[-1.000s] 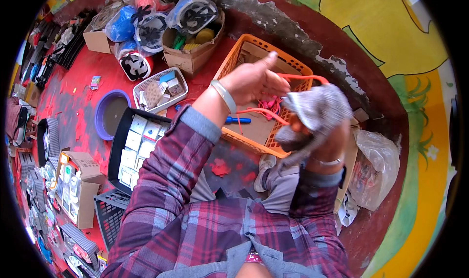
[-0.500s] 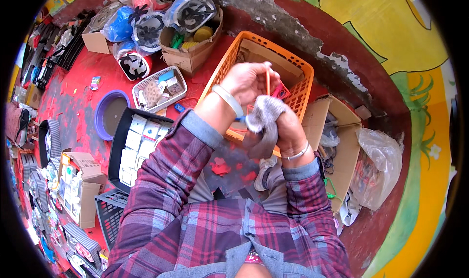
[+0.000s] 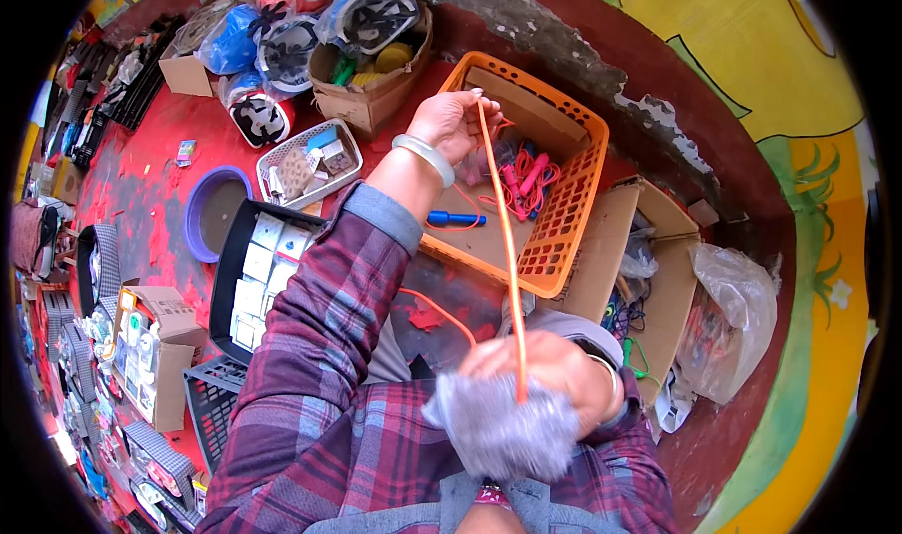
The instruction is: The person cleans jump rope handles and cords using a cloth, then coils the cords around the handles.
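An orange skipping rope [image 3: 507, 243] is stretched between my hands. Up over the orange basket, my left hand [image 3: 449, 128] pinches it in closed fingers. Close to my chest, my right hand [image 3: 559, 370] is closed around a grey cloth [image 3: 503, 426], blurred by motion, and the rope runs into the cloth. A further length of orange cord trails to the left below the basket. A blue handle [image 3: 457, 219] lies inside the orange plastic basket [image 3: 556, 257], with thin orange cord near it. Pink-handled skipping ropes [image 3: 528, 179] lie bundled in the same basket, on cardboard.
To the right stand an open cardboard box [image 3: 662, 294] and a clear plastic bag [image 3: 728, 318]. On the left are a white basket [image 3: 324, 188], a purple basin [image 3: 194, 216] and a black tray [image 3: 224, 304] of small white boxes. Bagged helmets [image 3: 371, 17] sit at the back.
My right hand has pulled the cloth down toward my chest, drawing the rope out long. My left hand has moved slightly up and left. The basket's contents now show.
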`<state>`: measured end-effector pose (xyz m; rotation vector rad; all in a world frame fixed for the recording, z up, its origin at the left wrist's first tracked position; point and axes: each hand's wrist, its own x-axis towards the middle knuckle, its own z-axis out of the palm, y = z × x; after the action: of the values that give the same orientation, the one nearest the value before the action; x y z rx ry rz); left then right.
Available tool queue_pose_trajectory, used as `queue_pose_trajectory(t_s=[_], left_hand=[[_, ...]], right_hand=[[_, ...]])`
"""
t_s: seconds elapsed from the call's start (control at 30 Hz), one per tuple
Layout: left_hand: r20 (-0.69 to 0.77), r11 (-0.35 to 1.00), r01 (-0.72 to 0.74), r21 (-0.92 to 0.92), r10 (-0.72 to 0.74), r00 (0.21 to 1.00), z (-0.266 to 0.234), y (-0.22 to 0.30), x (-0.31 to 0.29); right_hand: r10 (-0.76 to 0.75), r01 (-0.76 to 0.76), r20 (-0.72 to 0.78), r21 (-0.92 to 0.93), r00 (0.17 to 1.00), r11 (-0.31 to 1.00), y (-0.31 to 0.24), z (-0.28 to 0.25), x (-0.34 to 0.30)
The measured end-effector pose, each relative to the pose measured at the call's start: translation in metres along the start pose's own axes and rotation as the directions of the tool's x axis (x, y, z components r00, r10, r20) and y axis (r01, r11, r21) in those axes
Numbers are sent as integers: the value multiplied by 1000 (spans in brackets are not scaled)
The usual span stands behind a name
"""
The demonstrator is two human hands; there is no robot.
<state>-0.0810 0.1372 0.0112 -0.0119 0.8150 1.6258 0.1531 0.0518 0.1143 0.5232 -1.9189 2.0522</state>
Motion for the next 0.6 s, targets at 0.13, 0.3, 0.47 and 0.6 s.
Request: queue_pose_trajectory(t_s=[0.13,0.3,0.47,0.6], left_hand=[[-61,998,-55,12,55,997,-11,-2,8],[-25,981,13,194,-8,1000,-3,-12,-5],[335,853,123,508,-327,883,35,-6,-55],[445,849,55,526,-330,833,38,-21,-72]], right_hand=[[-199,196,23,91,980,976,-12,5,0],[-89,115,-308,68,947,991,-26,-24,-16],[-186,-231,-712,-446,677,865,1,-68,-23],[540,-295,-627,458,562,839,34,-87,-9]])
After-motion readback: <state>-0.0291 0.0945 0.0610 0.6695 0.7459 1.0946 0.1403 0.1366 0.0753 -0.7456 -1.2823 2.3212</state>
